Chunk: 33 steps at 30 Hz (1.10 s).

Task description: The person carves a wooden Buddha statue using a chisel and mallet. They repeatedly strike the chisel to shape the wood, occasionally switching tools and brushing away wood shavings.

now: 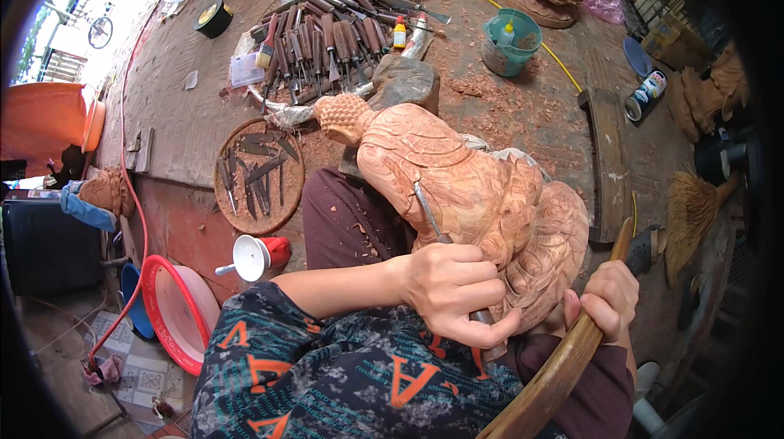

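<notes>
A carved reddish wooden statue (pixel 457 178) lies tilted across my lap, its curled head pointing away to the upper left. My left hand (pixel 453 288) is closed around a chisel (pixel 429 210) whose metal blade rests against the statue's body. My right hand (pixel 611 298) grips the curved wooden handle of a mallet (pixel 555 374), just right of the statue's base; the mallet's dark head sits up by the statue's right edge.
Several wooden-handled chisels (pixel 327 39) lie spread on the floor beyond the statue. A round tray of small blades (pixel 260 173), a white funnel (pixel 249 258) and a red basin (pixel 175 308) are to the left. A teal bucket (pixel 510 43), a spray can (pixel 645 94) and a broom (pixel 690 214) lie right.
</notes>
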Motion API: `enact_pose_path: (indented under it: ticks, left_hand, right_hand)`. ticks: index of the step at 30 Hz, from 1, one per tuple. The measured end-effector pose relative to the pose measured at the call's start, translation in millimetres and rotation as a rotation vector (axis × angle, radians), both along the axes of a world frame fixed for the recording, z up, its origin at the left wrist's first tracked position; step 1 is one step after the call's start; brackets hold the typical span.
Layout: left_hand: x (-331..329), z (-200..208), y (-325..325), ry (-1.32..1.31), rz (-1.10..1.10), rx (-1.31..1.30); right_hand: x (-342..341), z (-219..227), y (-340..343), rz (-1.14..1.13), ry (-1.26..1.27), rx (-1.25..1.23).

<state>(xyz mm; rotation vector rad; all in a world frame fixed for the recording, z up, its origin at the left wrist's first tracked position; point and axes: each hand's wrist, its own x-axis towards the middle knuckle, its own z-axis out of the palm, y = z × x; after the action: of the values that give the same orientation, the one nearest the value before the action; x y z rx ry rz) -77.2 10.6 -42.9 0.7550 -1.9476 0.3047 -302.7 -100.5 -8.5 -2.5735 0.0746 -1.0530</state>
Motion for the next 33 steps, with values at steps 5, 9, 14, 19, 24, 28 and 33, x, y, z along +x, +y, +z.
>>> enact_pose_path:
  ticks: [5, 9, 14, 19, 24, 28, 33]
  left_hand:
    - [-0.9, -5.5, -5.8, -0.015, -0.005, -0.022]
    - [2.8, -3.6, -1.2, 0.021, -0.042, -0.010]
    - [7.4, -3.5, 1.7, 0.031, -0.093, -0.020]
    - [8.2, -5.6, 1.1, 0.039, -0.102, -0.034]
    - [7.9, -2.9, 1.2, 0.022, -0.087, -0.001]
    - [7.3, -5.2, 2.8, -0.009, -0.059, 0.021]
    - [6.7, -7.6, 0.7, -0.021, -0.037, 0.005]
  right_hand:
    - [-2.7, 5.5, 0.1, -0.034, 0.145, -0.120]
    - [-4.7, 0.8, -2.0, 0.009, 0.081, -0.127]
    - [-3.5, 0.4, -0.9, -0.023, 0.101, -0.154]
    - [-3.1, 1.2, -1.7, -0.098, 0.157, -0.247]
    - [-4.3, -4.3, -5.3, -0.023, 0.012, -0.225]
    - [-4.8, -0.9, -3.8, -0.040, 0.100, -0.256]
    - [-3.0, 2.9, -0.5, -0.100, 0.193, -0.261]
